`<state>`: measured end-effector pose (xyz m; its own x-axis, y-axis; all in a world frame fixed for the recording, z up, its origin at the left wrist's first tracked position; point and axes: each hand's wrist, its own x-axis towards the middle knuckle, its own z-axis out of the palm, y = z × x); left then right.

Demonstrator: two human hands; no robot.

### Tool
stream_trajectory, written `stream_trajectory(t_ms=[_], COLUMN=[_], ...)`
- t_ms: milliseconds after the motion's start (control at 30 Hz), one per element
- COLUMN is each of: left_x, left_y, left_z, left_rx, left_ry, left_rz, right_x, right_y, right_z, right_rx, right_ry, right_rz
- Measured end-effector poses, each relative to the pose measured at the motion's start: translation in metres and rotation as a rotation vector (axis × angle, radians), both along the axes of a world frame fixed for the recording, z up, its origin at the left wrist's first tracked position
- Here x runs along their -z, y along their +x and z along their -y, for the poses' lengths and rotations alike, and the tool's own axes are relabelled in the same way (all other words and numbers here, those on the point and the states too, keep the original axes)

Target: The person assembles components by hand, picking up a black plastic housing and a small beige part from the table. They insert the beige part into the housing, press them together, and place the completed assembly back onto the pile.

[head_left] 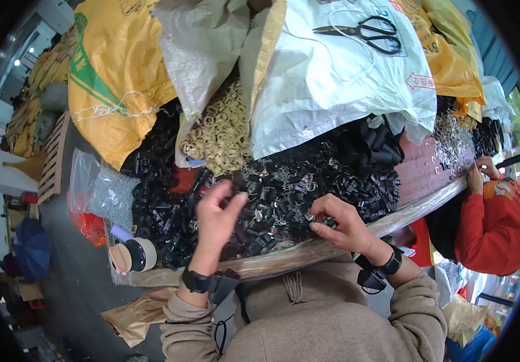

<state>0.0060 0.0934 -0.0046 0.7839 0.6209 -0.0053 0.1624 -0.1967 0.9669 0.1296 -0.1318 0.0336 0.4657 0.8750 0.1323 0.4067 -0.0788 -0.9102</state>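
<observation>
Heaped black clips [284, 199] surround spread left hand [214, 220]; right hand [341, 226] fingers pinch one.

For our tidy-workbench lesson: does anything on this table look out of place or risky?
Yes: black scissors lie loose on a sloping white sack above the heap of black parts, where they might slide off.

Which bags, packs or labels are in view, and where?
Yellow woven sack: upper left, green stripe, slumped.
Pale grey woven sack: top centre, crumpled.
White woven sack: top centre-right, red arrow mark, black scissors on it.
Clear plastic bag: left of the left hand, holds small grey pieces.
</observation>
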Motion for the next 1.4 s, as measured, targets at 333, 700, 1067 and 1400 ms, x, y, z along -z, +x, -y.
stream_trajectory(t_ms=[333, 700, 1067, 1400], left_x=[0.006, 0.012, -0.016, -0.04], left_y=[0.04, 0.017, 0.007, 0.018], left_z=[-0.022, -0.033, -0.006, 0.061], left_rx=[0.153, 0.039, 0.023, 0.322], left_ry=[0.586, 0.081, -0.494, -1.144], left_rz=[-0.261, -0.074, 0.094, 0.247], right_x=[0.007, 0.01, 0.056, 0.0], right_y=[0.012, 0.054, 0.104, 0.054], right_z=[0.042, 0.128, 0.366, 0.108], right_rx=[0.117, 0.535, 1.674, 0.603], right_ry=[-0.098, -0.093, 0.311, 0.011], right_rz=[0.025, 0.309, 0.229, 0.098])
